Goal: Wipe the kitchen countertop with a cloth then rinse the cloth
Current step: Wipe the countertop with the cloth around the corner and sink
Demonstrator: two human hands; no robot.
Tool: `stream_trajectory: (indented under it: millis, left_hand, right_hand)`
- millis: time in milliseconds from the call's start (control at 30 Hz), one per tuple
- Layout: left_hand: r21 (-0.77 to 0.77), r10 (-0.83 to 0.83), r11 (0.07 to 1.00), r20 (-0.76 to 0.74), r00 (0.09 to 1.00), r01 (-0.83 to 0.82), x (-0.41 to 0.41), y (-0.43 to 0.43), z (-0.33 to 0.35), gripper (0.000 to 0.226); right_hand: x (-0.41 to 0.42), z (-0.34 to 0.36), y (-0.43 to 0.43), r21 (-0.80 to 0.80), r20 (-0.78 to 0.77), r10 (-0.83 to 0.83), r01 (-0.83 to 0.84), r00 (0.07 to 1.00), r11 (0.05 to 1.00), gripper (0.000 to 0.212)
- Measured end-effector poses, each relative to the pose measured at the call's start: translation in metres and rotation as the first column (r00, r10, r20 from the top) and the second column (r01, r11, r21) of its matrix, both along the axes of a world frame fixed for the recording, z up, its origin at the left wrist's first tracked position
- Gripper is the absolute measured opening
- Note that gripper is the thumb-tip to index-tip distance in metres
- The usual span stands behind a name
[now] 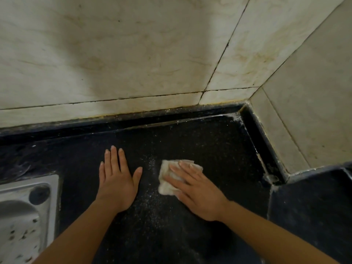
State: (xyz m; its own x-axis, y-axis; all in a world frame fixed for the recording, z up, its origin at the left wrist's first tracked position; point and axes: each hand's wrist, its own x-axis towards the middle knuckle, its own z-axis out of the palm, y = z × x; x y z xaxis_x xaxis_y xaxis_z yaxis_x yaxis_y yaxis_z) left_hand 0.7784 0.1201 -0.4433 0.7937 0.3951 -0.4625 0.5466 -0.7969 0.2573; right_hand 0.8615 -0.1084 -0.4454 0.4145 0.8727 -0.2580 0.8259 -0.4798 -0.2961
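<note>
My right hand (198, 189) lies flat on the cloth (165, 166), fingers straight and close together, pressing it down on the countertop (200, 138) rather than curling round it; the fingertips point away from me and a little to the left. The cloth is a small, pale, off-white wad, crumpled and folded over itself, with soft, uneven edges. Its long axis runs from the near left to the far right, and its far corner sticks out past my fingertips towards the wall tiles (114, 54). It sits near the middle of the dark, speckled stone, well short of the corner. My left hand (117, 180) rests palm down on the bare stone just beside it, fingers straight, thumb spread, holding nothing. A scatter of white specks (150, 166) lies between the two hands. The steel sink (54, 187) is at the far left.
</note>
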Motion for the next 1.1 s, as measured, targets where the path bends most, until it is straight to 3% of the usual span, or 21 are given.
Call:
stream_trajectory:
  millis: [100, 200, 300, 367, 433, 533, 633, 700, 833, 1000, 1067, 1100]
  left_hand:
    - [-0.002, 0.006, 1.000, 0.008, 1.000, -0.006, 0.000, 0.000, -0.001, 0.077]
    - [-0.001, 0.001, 1.000, 0.009, 1.000, -0.001, 0.000, -0.001, -0.001, 0.075]
    - [-0.001, 0.011, 1.000, 0.022, 1.000, -0.011, -0.001, -0.001, -0.001, 0.073]
    - [-0.006, 0.022, 1.000, 0.031, 0.999, -0.022, -0.001, -0.001, -0.002, 0.072]
    - [-0.016, 0.028, 1.000, 0.038, 0.999, -0.027, -0.001, -0.002, -0.003, 0.072]
    - [-0.073, 0.043, 0.997, 0.080, 0.996, -0.037, 0.000, 0.003, -0.003, 0.072]
    - [-0.277, 0.123, 0.959, 0.202, 0.972, -0.064, -0.009, 0.012, -0.001, 0.066]
    - [-0.333, 0.165, 0.941, 0.280, 0.946, -0.066, -0.023, 0.015, -0.002, 0.065]
    - [-0.174, 0.177, 0.977, 0.330, 0.927, -0.125, -0.062, 0.003, -0.007, 0.067]
    - [0.043, 0.271, 0.954, 0.303, 0.914, -0.297, -0.102, -0.001, -0.007, 0.074]
    - [0.120, 0.289, 0.934, 0.297, 0.910, -0.336, -0.115, 0.009, -0.006, 0.079]
    - [0.132, 0.289, 0.932, 0.294, 0.911, -0.338, -0.120, 0.014, -0.006, 0.079]
  right_hand:
    - [0.029, 0.000, -0.034, 0.006, 0.055, 0.017, -0.017, 0.998, 1.000, 0.050]
    - [0.066, -0.003, -0.044, 0.076, 0.146, -0.355, 0.348, 0.923, 0.935, 0.051]
    - [0.090, -0.005, -0.016, 0.054, 0.110, -0.766, 0.765, 0.634, 0.641, 0.051]
    - [0.093, -0.007, 0.020, 0.051, 0.077, -0.900, 0.900, 0.428, 0.433, 0.052]
    - [0.085, -0.010, 0.058, 0.073, 0.067, -0.931, 0.929, 0.358, 0.362, 0.054]
    - [0.058, -0.015, 0.103, 0.104, 0.056, -0.850, 0.843, 0.524, 0.527, 0.054]
    - [0.030, -0.014, 0.125, 0.091, 0.028, -0.721, 0.717, 0.692, 0.691, 0.054]
    - [0.016, -0.013, 0.129, 0.089, 0.035, -0.602, 0.597, 0.798, 0.797, 0.055]
    - [-0.011, -0.007, 0.120, 0.079, 0.013, -0.285, 0.283, 0.959, 0.956, 0.054]
    - [-0.012, 0.003, 0.068, 0.037, -0.014, 0.099, -0.099, 0.995, 0.994, 0.050]
    - [0.003, 0.003, 0.047, 0.108, 0.077, 0.111, -0.119, 0.991, 0.987, 0.046]
    - [0.014, 0.000, 0.038, 0.154, 0.141, 0.008, -0.030, 0.990, 0.988, 0.045]
